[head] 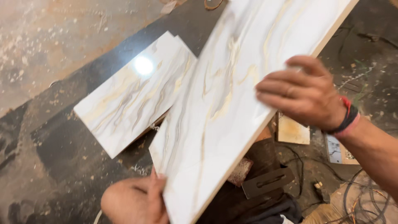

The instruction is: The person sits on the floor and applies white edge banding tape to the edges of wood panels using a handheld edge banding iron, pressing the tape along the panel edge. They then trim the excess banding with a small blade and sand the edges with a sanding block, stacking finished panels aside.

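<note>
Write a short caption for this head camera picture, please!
Two bare hands, left hand and right hand, hold a long marble-patterned tile tilted above smaller matching tiles on a dusty floor.

Below you, second marbled tile (132, 95) lying left of centre, dusty dark floor (62, 145), black slotted metal plate (267, 181) lower right, wire coils (365, 203) bottom right corner.

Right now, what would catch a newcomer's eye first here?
A long white marbled tile with gold and grey veins runs slantwise across the middle, held by the right hand on its right edge and the left hand at its lower end. Left of it, smaller matching tiles lie stacked on the dusty floor, with a bright glare on the top one.
</note>
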{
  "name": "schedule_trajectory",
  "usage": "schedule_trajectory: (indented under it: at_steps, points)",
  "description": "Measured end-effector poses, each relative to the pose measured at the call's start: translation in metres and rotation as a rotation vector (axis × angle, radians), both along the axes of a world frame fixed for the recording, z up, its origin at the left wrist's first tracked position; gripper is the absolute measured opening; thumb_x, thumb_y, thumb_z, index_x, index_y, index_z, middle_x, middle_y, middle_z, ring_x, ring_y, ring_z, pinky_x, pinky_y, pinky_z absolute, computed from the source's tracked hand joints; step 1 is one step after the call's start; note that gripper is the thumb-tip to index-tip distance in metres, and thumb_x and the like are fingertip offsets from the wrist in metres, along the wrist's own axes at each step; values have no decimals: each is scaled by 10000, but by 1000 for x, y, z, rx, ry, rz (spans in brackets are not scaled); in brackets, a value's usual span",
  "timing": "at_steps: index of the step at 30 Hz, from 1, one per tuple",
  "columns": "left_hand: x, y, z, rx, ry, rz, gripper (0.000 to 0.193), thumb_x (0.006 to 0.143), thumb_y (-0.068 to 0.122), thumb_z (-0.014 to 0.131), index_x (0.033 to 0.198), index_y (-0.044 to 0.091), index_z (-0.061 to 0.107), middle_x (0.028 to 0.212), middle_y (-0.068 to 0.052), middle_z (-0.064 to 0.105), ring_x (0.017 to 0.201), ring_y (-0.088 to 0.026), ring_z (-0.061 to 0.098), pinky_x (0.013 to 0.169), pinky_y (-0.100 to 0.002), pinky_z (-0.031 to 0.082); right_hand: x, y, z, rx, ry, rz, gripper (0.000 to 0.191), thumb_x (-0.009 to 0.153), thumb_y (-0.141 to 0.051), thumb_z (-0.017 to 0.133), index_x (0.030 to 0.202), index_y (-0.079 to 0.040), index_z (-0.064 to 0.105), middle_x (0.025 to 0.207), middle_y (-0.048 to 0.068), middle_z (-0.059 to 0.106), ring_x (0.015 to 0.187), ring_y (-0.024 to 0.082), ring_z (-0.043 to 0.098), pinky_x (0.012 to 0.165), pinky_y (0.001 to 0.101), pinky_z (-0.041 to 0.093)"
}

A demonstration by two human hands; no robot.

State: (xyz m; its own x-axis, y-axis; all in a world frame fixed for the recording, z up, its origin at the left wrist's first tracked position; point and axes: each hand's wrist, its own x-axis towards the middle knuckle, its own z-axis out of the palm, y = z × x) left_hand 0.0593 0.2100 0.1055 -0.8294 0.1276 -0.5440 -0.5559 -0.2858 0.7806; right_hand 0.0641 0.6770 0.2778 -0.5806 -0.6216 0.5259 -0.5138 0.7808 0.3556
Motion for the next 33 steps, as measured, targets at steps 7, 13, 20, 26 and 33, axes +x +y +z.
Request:
schedule_trajectory:
  at_steps: [7, 13, 20, 26, 33]
  points:
    - [-42, 131, 53, -19, 430, -28, 1015, 840, -31, 644, 1660, 141, 72, 1655, -205, 296, 1426, -316, 426, 1141, -396, 395, -8, 81, -113, -490, 219, -532, 97, 1031, -116, 776, 1058, -178, 707, 1149, 53, 669, 1088, 275, 631, 1136, 418, 408]
    - [-72, 201, 64, 17, 183, -102, 1076, 859, 22, 663, 1668, 278, 0, 1554, -252, 501, 1213, -319, 559, 777, -388, 469, -10, 79, -187, -1837, 59, -816, 818, 955, -224, 763, 1542, -172, 196, 1454, 137, 487, 1327, 329, 515, 1108, 445, 436]
    - [-85, 230, 49, -80, 182, -185, 1050, 872, 35, 628, 1641, 309, -32, 1565, -237, 445, 1267, -319, 602, 873, -439, 590, 39, -69, -167, -2836, -558, -271, 666, 1026, -524, 303, 1471, -60, 475, 1534, 160, 530, 1381, 256, 535, 1125, 461, 445]
    - [-101, 230, 50, -89, 286, -294, 1011, 917, 91, 629, 1646, 287, -43, 1560, -173, 410, 1271, -269, 560, 914, -461, 575, 43, -141, -151, -2666, -865, -149, 481, 1021, -262, 589, 1360, 76, 533, 1208, 231, 682, 1033, 317, 682, 850, 455, 561]
    - [-124, 183, 13, -70, 315, -315, 639, 960, 148, 586, 1554, 118, 352, 1352, -190, 639, 1057, -289, 693, 892, -494, 619, -7, -70, -162, -2859, -639, 175, 439, 1028, -205, 570, 1360, 79, 521, 1209, 217, 682, 1090, 251, 695, 960, 342, 594]
